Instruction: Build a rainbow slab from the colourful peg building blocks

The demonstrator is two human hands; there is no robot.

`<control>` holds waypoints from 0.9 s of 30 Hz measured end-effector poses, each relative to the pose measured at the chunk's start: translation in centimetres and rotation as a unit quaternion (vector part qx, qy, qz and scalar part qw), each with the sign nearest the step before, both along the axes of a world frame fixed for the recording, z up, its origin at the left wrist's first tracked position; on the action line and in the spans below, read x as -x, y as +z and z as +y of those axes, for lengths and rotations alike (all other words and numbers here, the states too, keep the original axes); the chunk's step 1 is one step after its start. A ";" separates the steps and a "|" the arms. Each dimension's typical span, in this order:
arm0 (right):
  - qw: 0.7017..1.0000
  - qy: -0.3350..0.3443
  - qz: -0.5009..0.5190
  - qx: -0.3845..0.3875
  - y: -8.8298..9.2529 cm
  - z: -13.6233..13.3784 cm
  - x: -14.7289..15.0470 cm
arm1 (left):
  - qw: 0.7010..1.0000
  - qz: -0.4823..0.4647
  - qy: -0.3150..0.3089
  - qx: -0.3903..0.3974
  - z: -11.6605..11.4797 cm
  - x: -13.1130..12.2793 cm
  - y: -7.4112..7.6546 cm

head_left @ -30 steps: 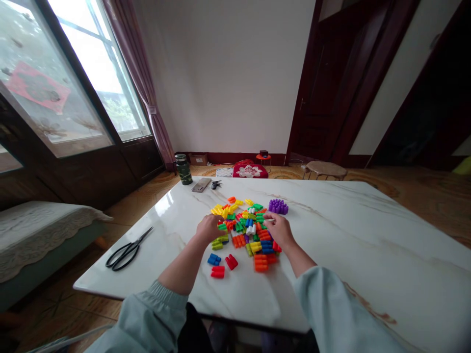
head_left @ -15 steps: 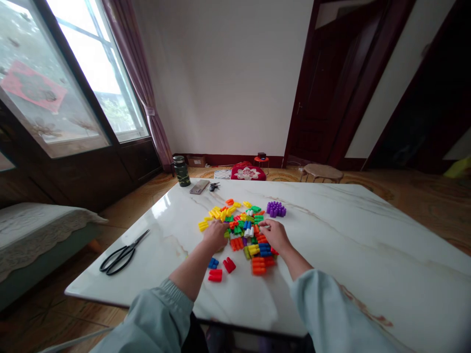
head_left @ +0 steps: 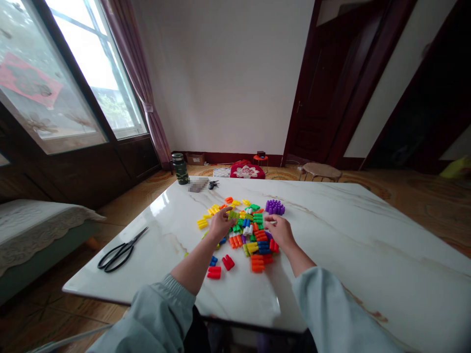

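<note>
A loose pile of colourful plastic toy building blocks (head_left: 247,223) lies on the white marble-patterned table (head_left: 331,245). My left hand (head_left: 220,225) is over the pile's left side, fingers closed on a lime-green block (head_left: 233,214) at its tips. At the pile's right edge my right hand (head_left: 280,230) has thumb and fingers pinched together; a small pale bit shows there, too small to name. Beyond the right hand stands a cluster of purple blocks (head_left: 275,207). Orange blocks (head_left: 257,264) and red blocks (head_left: 214,272) lie closer to me.
Black-handled scissors (head_left: 121,252) lie at the table's left. Along the far edge are a dark green flask (head_left: 180,169), a blurred-out flat item (head_left: 198,185) and keys (head_left: 213,184). A round stool (head_left: 321,171) stands on the floor behind the table.
My left hand has lifted slightly and moved right, and the lime-green block now shows at its fingertips. My right hand has shifted slightly right, its fingers still pinched.
</note>
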State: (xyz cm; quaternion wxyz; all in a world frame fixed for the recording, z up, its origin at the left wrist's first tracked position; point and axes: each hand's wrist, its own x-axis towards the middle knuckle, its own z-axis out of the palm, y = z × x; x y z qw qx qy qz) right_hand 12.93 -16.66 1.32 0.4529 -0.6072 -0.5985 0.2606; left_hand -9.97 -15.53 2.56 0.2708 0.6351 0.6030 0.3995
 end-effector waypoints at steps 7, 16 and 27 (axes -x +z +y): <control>0.981 -0.052 -0.180 0.038 -1.1 0.3 -1.1 | 0.996 0.070 -0.044 -0.013 0.0 -0.3 0.1; 0.938 -0.004 -0.325 0.122 -2.4 0.2 0.0 | 0.945 0.242 -0.219 0.004 -1.4 -2.0 -0.1; 0.948 0.036 -0.273 0.163 -0.9 -0.1 0.7 | 0.896 0.358 -0.262 -0.006 -1.7 -2.8 -1.2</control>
